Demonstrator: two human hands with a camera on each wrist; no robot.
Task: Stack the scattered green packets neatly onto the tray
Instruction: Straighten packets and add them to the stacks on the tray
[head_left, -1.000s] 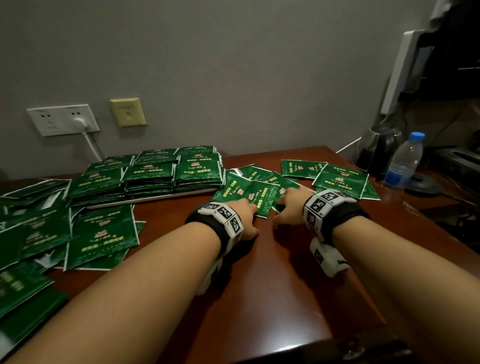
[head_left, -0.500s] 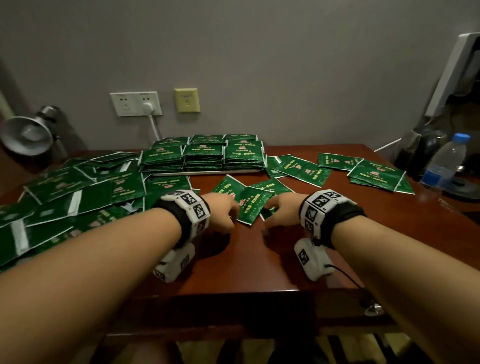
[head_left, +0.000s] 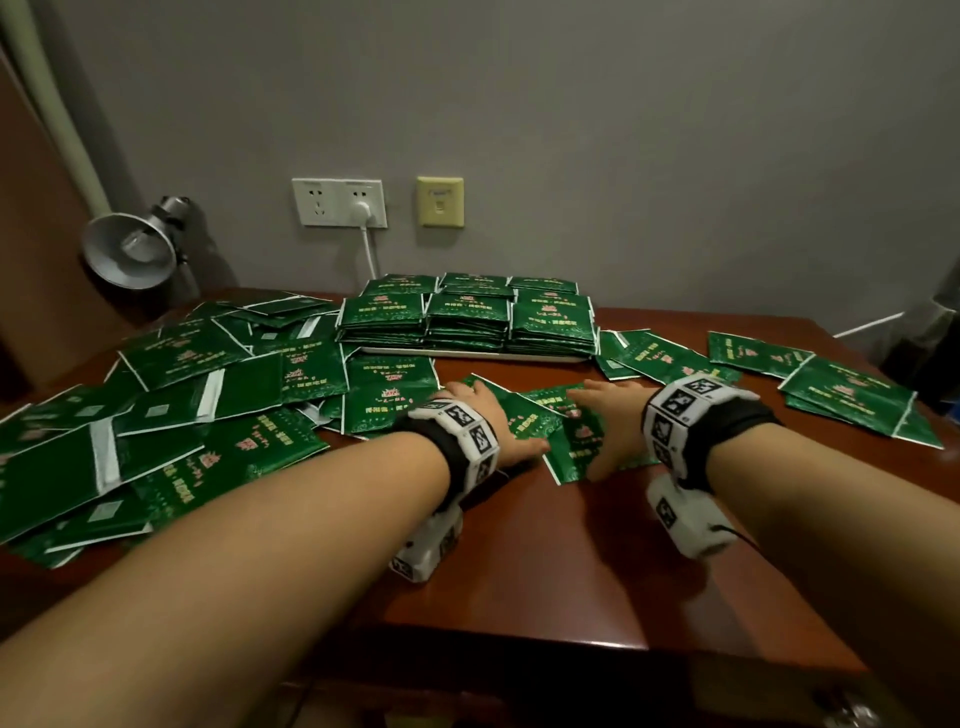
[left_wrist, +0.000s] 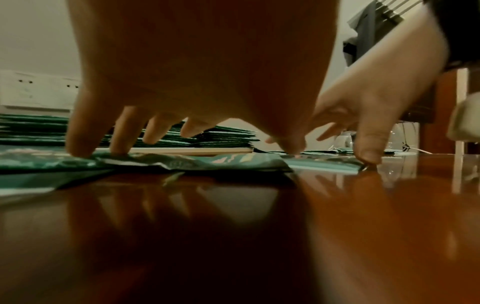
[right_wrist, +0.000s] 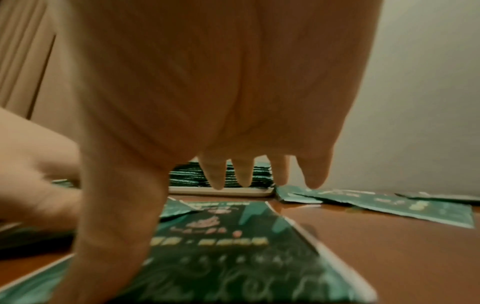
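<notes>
A white tray at the back of the brown table carries several neat stacks of green packets. In front of it a few loose green packets lie overlapped. My left hand rests on their left part, fingers spread with the tips pressing down. My right hand lies flat on their right part; in the right wrist view its fingers stretch straight out above one packet while the thumb points down at the packet's left edge. Neither hand grips anything.
Many green packets lie scattered on the left and some on the right. A metal lamp stands at the back left, below a wall socket with a plugged cable. The table's front edge is near me.
The view has swung to the left and closer. Both hands were curled on the loose middle packets; now their fingers are stretched out flat on them.
</notes>
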